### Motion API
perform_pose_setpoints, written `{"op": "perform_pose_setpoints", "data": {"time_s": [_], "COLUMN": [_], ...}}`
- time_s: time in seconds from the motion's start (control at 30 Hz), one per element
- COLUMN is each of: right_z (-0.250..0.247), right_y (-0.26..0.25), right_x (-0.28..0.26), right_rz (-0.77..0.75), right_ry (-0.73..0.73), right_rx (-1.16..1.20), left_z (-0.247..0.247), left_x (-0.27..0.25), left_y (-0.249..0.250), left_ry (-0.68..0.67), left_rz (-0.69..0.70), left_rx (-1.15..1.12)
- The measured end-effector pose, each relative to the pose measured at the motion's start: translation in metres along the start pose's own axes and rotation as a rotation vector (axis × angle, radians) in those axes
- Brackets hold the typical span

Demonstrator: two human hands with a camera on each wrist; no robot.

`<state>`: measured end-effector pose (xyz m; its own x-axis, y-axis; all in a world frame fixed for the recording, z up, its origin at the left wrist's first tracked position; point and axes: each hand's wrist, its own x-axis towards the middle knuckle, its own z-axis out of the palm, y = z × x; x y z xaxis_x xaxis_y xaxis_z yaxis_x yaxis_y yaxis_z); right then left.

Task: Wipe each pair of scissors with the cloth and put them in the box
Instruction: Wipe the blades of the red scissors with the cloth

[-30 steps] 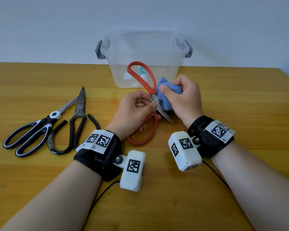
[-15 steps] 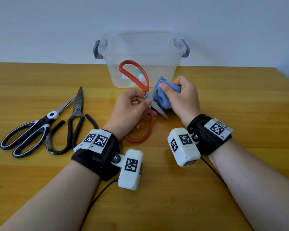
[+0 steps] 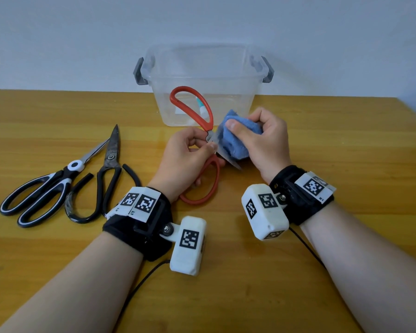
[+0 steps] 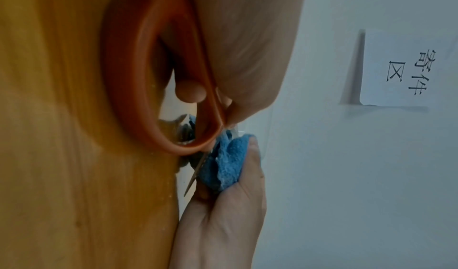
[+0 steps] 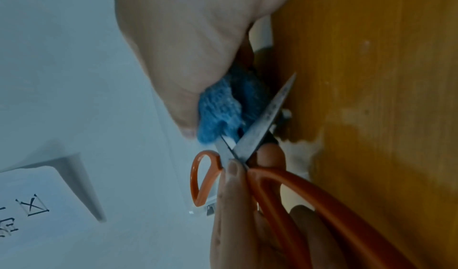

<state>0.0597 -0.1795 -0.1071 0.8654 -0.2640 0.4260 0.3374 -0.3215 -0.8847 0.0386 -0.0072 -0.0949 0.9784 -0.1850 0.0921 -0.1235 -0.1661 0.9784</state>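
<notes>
Meanwhile wooden table (image 3: 346, 145), grey wall (image 3: 58, 32); left hand (image 3: 183, 159) gripping red scissors (image 3: 192, 102), right hand (image 3: 267, 138) clutching cloth (image 3: 235, 143)

right hand (image 3: 262, 140), blue cloth (image 3: 235, 140), red scissors (image 3: 202, 111)

box (image 3: 203, 75) at table (image 3: 346, 150) rear; held scissors (image 3: 203, 131) before it; two scissor pairs (image 3: 65, 174) left.

Your head camera looks down and forward over the wooden table (image 3: 58, 272) toward the wall. Your two wrist cameras sit very close, tipped sideways. All three see the red scissors (image 3: 210, 186) (image 4: 138, 73) (image 5: 310, 191) and blue cloth (image 3: 233, 143) (image 4: 228, 159) (image 5: 218, 108).
</notes>
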Motion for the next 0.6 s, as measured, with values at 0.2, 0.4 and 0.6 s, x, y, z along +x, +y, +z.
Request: {"op": "perform_pose_setpoints", "data": {"time_s": [0.2, 0.4, 0.6], "right_z": [0.0006, 0.0025, -0.0004], "right_y": [0.0029, -0.0011, 0.0029], "right_x": [0.0019, -0.0042, 0.0028], "right_rz": [0.030, -0.030, 0.081], "right_ry": [0.036, -0.182, 0.142], "right_rx": [-0.065, -0.022, -0.063], "left_z": [-0.0005, -0.0015, -0.0017], "left_x": [0.0002, 0.0007, 0.0006], "left_y": [-0.0021, -0.0025, -0.0035], "left_ry": [-0.027, -0.027, -0.054], "left_rz": [0.015, 0.007, 0.003], "left_rx": [-0.013, -0.016, 0.006]}}
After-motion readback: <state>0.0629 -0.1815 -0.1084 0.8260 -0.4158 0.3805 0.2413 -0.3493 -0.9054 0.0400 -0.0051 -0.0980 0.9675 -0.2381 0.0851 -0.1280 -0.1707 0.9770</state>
